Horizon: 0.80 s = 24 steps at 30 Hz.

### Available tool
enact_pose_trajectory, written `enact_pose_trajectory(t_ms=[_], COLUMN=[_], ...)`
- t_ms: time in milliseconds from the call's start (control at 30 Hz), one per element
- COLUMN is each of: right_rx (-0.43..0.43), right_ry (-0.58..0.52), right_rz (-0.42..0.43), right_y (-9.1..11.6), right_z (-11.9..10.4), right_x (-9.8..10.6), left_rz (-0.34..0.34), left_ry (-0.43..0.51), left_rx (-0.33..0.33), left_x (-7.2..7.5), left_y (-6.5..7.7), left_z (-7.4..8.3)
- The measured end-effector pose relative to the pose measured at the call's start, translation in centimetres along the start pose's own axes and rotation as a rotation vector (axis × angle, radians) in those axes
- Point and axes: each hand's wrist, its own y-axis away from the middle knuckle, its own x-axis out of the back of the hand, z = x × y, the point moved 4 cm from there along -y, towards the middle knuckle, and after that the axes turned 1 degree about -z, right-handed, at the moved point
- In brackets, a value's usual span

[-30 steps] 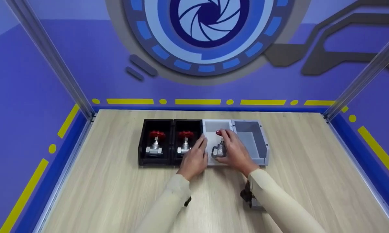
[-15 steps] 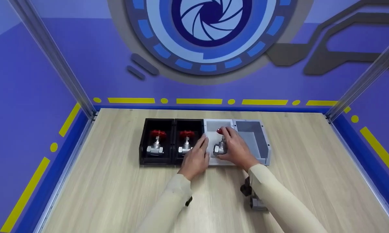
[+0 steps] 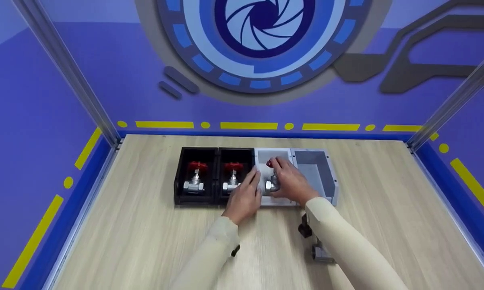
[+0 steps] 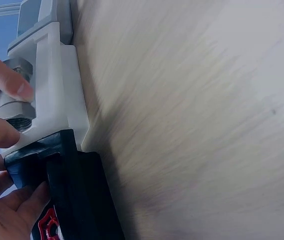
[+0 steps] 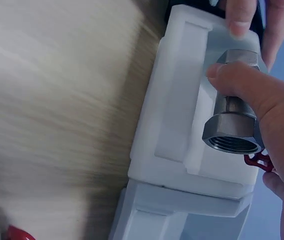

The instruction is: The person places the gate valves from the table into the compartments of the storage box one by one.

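Observation:
My right hand grips a metal globe valve inside the white bin. Its thumb lies across the body and the fingers reach the small red handwheel. One threaded end faces the right wrist camera. My left hand straddles the adjoining walls of the white bin and a black bin, thumb on the white side, fingers on the black side. A similar valve stands in that black bin, partly behind the left fingers. Another valve stands in the leftmost black bin.
A grey bin ends the row on the right. Partly under my right forearm, one more valve lies on the wooden table. Blue-purple panels with metal corner posts enclose the back and sides.
My right hand has shifted slightly left with the valve in the white bin. The left hand keeps its place at the bin walls. The head view has drifted a little.

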Motion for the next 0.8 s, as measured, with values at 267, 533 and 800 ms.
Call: enact_pose_trajectory(t_ms=[267, 533, 800], right_rx=[0.088, 0.101, 0.091], right_ry=[0.015, -0.027, -0.051], right_rz=[0.055, 0.073, 0.042], right_y=[-0.8, -1.4, -1.6], right_z=[0.1, 0.5, 0.6], right_x=[-0.1, -0.5, -1.2], left_rz=[0.017, 0.004, -0.001], left_ry=[0.012, 0.004, 0.015], left_rx=[-0.016, -0.005, -0.003], left_x=[0.1, 0.2, 0.0], left_y=[0.1, 0.0, 0.1], left_z=[0.0, -0.1, -0.1])
